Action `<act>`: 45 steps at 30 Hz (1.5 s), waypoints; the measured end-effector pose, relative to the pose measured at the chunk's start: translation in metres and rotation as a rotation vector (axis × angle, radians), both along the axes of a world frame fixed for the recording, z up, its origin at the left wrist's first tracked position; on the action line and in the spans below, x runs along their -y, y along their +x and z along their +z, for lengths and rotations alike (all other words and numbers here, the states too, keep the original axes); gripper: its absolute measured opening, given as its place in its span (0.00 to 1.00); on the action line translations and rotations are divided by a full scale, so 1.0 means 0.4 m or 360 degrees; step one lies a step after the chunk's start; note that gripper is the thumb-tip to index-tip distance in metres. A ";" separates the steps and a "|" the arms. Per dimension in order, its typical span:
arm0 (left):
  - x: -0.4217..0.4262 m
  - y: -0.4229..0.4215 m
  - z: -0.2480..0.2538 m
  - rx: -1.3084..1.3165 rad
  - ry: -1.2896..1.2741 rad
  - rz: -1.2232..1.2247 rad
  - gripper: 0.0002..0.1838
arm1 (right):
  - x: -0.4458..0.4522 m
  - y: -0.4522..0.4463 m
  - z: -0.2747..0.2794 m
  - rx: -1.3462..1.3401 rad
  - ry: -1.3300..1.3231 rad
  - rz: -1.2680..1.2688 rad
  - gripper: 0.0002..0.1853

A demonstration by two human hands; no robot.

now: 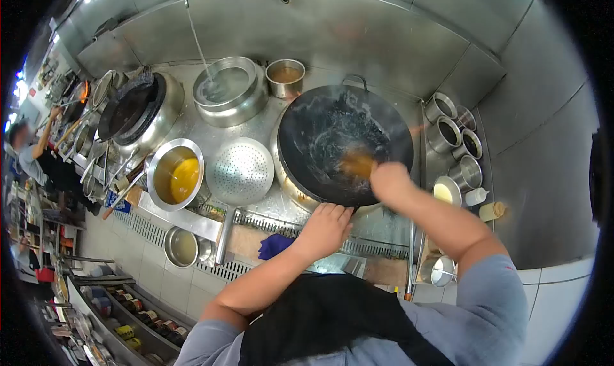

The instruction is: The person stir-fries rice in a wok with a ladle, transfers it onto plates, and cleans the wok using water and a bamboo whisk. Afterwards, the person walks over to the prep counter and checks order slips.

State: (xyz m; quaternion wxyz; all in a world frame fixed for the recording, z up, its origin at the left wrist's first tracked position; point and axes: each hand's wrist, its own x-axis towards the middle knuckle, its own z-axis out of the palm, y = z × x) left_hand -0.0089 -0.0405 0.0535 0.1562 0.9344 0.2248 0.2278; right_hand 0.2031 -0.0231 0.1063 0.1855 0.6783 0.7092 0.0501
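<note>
A black wok sits tilted on the burner, its inside wet with foamy, pale water. My right hand is closed around a brown wok brush, smeared by motion, inside the wok at its lower right. At the near rim, my left hand is closed on the wok's edge, where the near handle is mostly hidden under the fingers. A crumpled blue cloth lies just left of my left wrist. Left of the wok rests a perforated metal strainer.
Water runs from a tap into a metal pot; a smaller pot stands beside it. A pot of yellow liquid is at left. Several metal containers line the right. A co-worker stands far left, near a flame.
</note>
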 end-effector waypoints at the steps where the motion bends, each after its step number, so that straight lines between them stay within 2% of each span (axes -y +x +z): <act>1: 0.003 -0.004 0.005 0.0090 0.0026 0.0023 0.18 | -0.063 0.063 -0.035 -0.0132 0.0096 -0.0108 0.09; 3: 0.009 -0.009 -0.001 0.0041 -0.0038 0.0000 0.22 | -0.186 0.094 -0.051 -0.0261 0.0264 -0.0320 0.11; 6: 0.010 -0.008 -0.002 0.0012 -0.0045 -0.0001 0.23 | -0.254 0.000 -0.087 -0.0440 0.0169 -0.0459 0.15; 9: 0.019 -0.015 -0.002 -0.0051 0.0055 0.0027 0.24 | -0.164 -0.077 -0.128 -0.0357 0.0318 0.0107 0.11; 10: 0.020 -0.018 -0.003 -0.0064 0.0075 0.0039 0.25 | -0.103 -0.100 -0.071 -0.0320 0.0172 0.0137 0.11; 11: 0.018 -0.020 -0.003 -0.0075 0.0093 0.0059 0.25 | -0.061 -0.104 -0.022 -0.0366 -0.0136 -0.0006 0.15; 12: 0.014 -0.020 -0.001 -0.0077 0.0096 0.0071 0.25 | -0.036 -0.095 -0.001 -0.0222 -0.0351 -0.0070 0.17; 14: 0.022 -0.024 0.004 -0.0012 0.0049 0.0063 0.25 | -0.058 -0.010 -0.036 0.0060 -0.0181 -0.0096 0.13; 15: 0.017 -0.024 0.004 -0.0014 0.0063 0.0066 0.25 | -0.132 0.044 -0.063 -0.0017 -0.0102 -0.0243 0.11; 17: 0.017 -0.021 -0.004 -0.0031 -0.0033 0.0069 0.25 | -0.260 0.093 -0.110 -0.0170 0.0318 -0.0257 0.11; 19: 0.016 -0.020 -0.007 -0.0037 -0.0008 0.0074 0.25 | -0.302 0.016 -0.104 -0.0481 0.0242 -0.0402 0.16; 21: 0.022 -0.023 -0.009 -0.0042 0.0007 0.0058 0.25 | -0.286 -0.079 -0.142 -0.0587 0.0320 -0.0301 0.17; 22: 0.022 -0.026 -0.006 -0.0023 0.0026 0.0055 0.25 | -0.233 -0.125 -0.094 -0.0611 0.0299 -0.0182 0.17; 24: 0.014 -0.019 -0.002 0.0022 0.0056 0.0031 0.25 | -0.121 -0.132 -0.084 -0.0599 0.0398 0.0212 0.15; 25: 0.014 -0.020 -0.003 0.0012 0.0124 0.0042 0.24 | -0.045 -0.130 -0.039 -0.0571 0.0302 0.0332 0.10; 26: 0.016 -0.021 -0.005 -0.0003 0.0184 0.0062 0.23 | 0.032 -0.121 0.020 -0.0526 0.0059 0.0368 0.11; 28: 0.014 -0.021 0.008 0.0010 0.0167 0.0059 0.23 | 0.123 -0.069 0.044 -0.0208 -0.0259 0.0107 0.12; 29: 0.018 -0.023 0.012 0.0012 0.0148 0.0053 0.23 | 0.129 -0.017 0.070 0.0025 -0.0297 0.0186 0.13; 30: 0.024 -0.026 0.012 0.0005 0.0133 0.0041 0.23 | 0.098 0.058 0.061 0.0127 -0.0282 0.0104 0.16; 32: 0.012 -0.015 0.022 -0.0072 -0.0012 0.0011 0.23 | -0.044 0.250 -0.029 0.0090 0.0175 -0.0190 0.16; 33: 0.011 -0.011 0.020 -0.0068 -0.0005 0.0006 0.23 | -0.107 0.287 0.011 0.0202 0.0292 -0.0202 0.17; 34: 0.007 -0.009 0.015 -0.0073 -0.0007 -0.0003 0.23 | -0.166 0.303 0.048 0.0094 0.0360 -0.0429 0.18; 36: 0.010 -0.010 0.012 -0.0100 -0.0018 -0.0008 0.22 | -0.199 0.269 0.071 -0.0354 0.0784 -0.0764 0.16; 37: 0.013 -0.009 0.015 -0.0121 -0.0021 0.0007 0.22 | -0.213 0.279 0.039 -0.0366 0.0778 -0.0779 0.16; 39: 0.008 -0.006 0.021 -0.0147 -0.0010 -0.0002 0.22 | -0.242 0.304 -0.038 -0.0425 0.0404 -0.0785 0.20; 40: 0.005 -0.009 0.022 -0.0201 -0.0006 0.0017 0.21 | -0.217 0.266 0.014 -0.0592 0.0347 -0.0969 0.24; 41: 0.003 -0.009 0.025 -0.0249 -0.0004 0.0040 0.20 | -0.181 0.269 0.028 -0.0586 0.0351 -0.0973 0.24; 43: -0.032 0.002 0.042 -0.0301 -0.0054 -0.0015 0.17 | -0.098 0.284 0.035 -0.1078 0.0551 -0.0622 0.30; 45: -0.068 0.014 0.058 -0.0363 -0.0113 -0.0069 0.16 | 0.051 0.243 0.096 -0.1251 0.0294 -0.0558 0.33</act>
